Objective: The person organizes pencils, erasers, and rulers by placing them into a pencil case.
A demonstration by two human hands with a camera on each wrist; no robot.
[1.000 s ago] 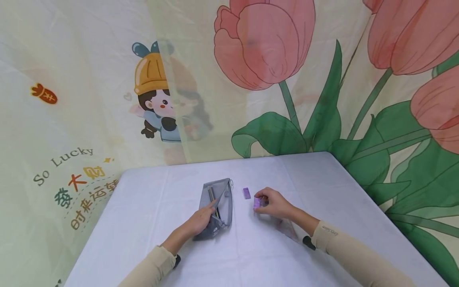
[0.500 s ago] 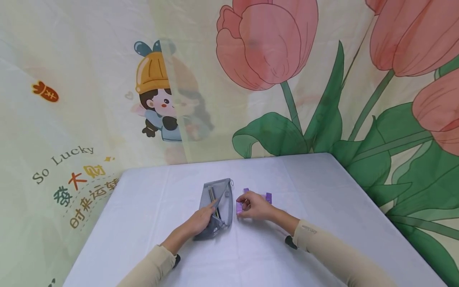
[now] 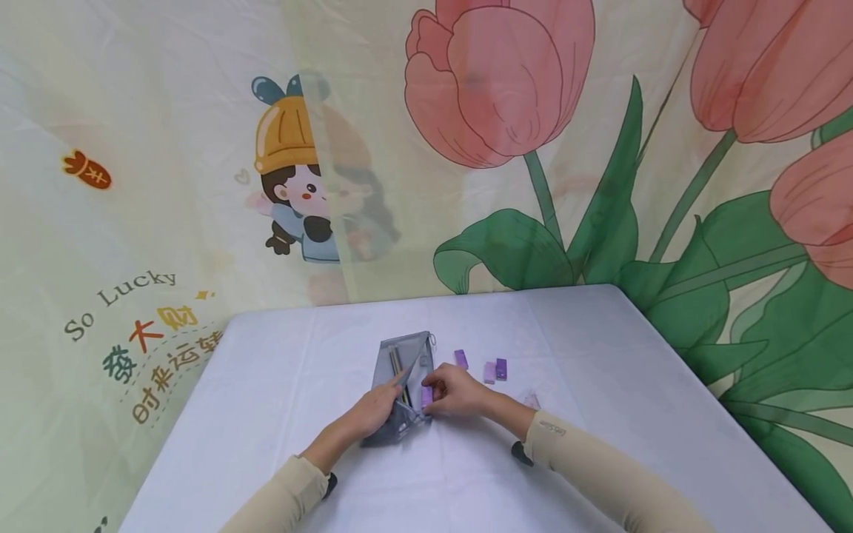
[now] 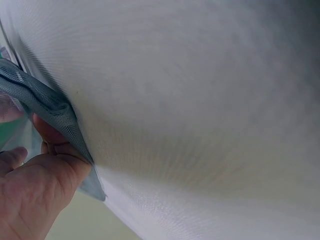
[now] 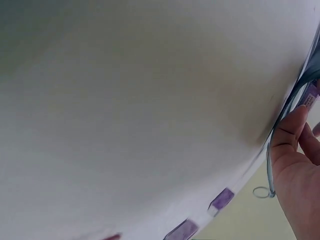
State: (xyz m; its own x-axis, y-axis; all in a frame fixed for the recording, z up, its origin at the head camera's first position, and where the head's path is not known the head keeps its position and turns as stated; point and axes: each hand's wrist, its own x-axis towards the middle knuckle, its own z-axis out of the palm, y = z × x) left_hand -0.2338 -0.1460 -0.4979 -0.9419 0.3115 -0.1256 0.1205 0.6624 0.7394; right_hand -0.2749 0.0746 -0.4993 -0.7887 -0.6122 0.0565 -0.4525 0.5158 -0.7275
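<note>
A grey mesh pencil case (image 3: pixel 384 364) lies on the table with its zipped mouth spread, and several dark and yellow pencils (image 3: pixel 396 361) show inside. My left hand (image 3: pixel 370 411) pinches the edge of the mouth; in the left wrist view the folded mesh (image 4: pixel 47 102) passes between thumb and fingers. A small purple eraser (image 3: pixel 426 397) with a printed label is pinched between the thumb and fingers of my right hand (image 3: pixel 460 392), right at the open mouth. In the right wrist view this eraser (image 5: pixel 310 97) is just inside the case's rim.
Right of the case lie a purple eraser (image 3: pixel 461 359), a lighter one (image 3: pixel 489 372) and a darker one (image 3: pixel 502 369), the last two side by side. A clear plastic wrapper (image 3: pixel 531 400) is partly behind the right forearm. White cloth covers the table (image 3: pixel 266 385).
My right hand has moved left to the pencil case mouth with one eraser, and the pair it was beside now shows on the table. My left hand has kept its hold.
</note>
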